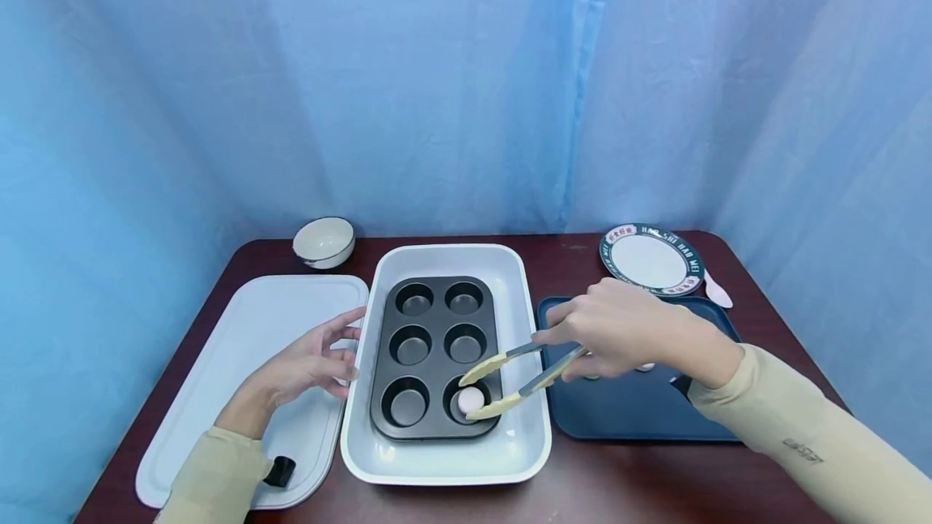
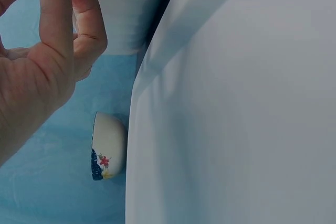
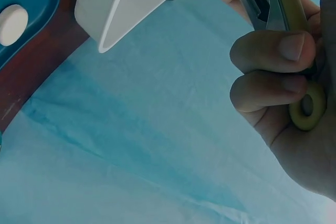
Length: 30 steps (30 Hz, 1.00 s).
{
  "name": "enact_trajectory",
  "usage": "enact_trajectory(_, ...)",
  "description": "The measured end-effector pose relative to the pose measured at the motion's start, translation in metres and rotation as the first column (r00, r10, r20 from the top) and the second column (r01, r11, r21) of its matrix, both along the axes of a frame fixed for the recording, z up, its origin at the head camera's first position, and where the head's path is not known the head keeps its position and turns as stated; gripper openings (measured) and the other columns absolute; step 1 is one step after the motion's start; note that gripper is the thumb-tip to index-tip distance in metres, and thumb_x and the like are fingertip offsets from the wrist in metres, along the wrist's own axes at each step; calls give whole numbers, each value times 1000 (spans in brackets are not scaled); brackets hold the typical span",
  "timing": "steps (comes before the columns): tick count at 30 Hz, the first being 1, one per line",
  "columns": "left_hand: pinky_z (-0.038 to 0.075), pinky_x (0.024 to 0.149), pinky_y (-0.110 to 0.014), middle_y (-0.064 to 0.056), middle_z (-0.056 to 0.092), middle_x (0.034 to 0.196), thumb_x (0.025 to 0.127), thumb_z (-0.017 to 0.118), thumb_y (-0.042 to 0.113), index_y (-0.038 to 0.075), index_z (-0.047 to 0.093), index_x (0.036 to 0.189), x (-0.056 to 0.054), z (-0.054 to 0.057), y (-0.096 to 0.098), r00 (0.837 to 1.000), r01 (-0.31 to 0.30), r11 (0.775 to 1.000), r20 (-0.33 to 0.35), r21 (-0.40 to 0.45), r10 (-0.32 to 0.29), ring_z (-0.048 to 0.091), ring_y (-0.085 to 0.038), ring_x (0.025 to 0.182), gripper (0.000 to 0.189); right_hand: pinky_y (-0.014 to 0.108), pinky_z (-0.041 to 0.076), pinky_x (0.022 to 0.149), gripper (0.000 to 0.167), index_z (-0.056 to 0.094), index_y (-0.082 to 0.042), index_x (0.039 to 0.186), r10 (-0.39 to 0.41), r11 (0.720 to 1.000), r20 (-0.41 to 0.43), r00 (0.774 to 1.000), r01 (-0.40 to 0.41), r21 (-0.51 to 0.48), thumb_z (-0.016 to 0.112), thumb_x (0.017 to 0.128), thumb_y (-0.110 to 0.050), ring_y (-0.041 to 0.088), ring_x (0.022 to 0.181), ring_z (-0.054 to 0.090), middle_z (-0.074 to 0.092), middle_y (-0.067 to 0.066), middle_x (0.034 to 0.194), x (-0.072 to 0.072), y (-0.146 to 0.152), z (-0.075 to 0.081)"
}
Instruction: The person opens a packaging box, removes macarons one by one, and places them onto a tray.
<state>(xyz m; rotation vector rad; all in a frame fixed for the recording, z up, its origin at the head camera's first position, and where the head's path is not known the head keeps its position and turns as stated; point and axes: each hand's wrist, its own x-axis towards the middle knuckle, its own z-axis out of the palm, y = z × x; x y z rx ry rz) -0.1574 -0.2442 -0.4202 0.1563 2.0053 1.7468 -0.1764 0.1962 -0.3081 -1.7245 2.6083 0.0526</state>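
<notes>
My right hand [image 1: 615, 326] grips a pair of tongs [image 1: 535, 385] with yellow tips and a yellow hanging ring [image 3: 308, 106]. The tongs' tips reach into the front right cup of a dark muffin tin [image 1: 439, 358], on either side of a pale pink round piece [image 1: 471, 400]. Whether both tips touch it I cannot tell. The tin lies inside a deep white tray [image 1: 446, 467]. Beside that tray's left wall is my left hand [image 1: 309, 362], fingers loosely bent and holding nothing; contact with the rim is unclear.
A white board [image 1: 196, 403] lies under my left forearm, with a bowl [image 1: 324, 242] behind it. To the right, a blue tray [image 1: 641, 411] carries small round pieces, including a white one [image 3: 13, 24]. Behind it are a rimmed plate [image 1: 648, 259] and a pink spoon [image 1: 717, 291].
</notes>
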Motion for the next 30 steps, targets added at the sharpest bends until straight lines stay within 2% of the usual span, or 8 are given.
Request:
enact_trajectory(3,62,73,-51,-24,37,141,82,75,-1,17,25,161,0,0,0,1000,-1,1000,4,-6,1,65,-29,94,95,16,29,39,47,76,-23,122,-14,1000,-14,1000,15,24,84,81,-45,-1,44,32,62,-9,83,1,-7,0)
enact_trajectory(10,62,72,-51,-24,37,140,82,75,-1,16,25,161,-1,0,-1,1000,-4,1000,4,-1,4,64,-26,90,95,17,32,41,43,78,-24,117,-8,997,-79,997,14,75,85,80,-43,2,48,40,71,-4,96,7,-26,2)
enact_trajectory(15,62,73,-52,-23,38,139,82,75,-1,18,25,161,-2,-1,-2,1000,-9,1000,8,-3,9,62,-26,90,95,18,34,42,39,79,-23,112,-1,995,-101,995,12,102,85,80,-43,3,49,43,69,-6,87,11,-36,-1)
enact_trajectory(22,62,73,-51,-22,38,137,82,73,-2,18,25,161,-2,-3,-2,1000,-10,1000,14,8,10,61,-28,97,95,17,34,41,39,78,-23,113,0,996,-117,993,11,92,85,80,-43,3,48,45,70,-5,90,12,-33,-5)
enact_trajectory(30,62,72,-49,-24,36,140,83,72,-3,16,24,161,-1,0,-2,1000,3,1000,13,22,-4,62,-30,103,94,18,29,40,42,76,-23,118,-7,998,-77,997,12,59,83,83,-44,2,48,40,69,-5,94,8,-22,-13)
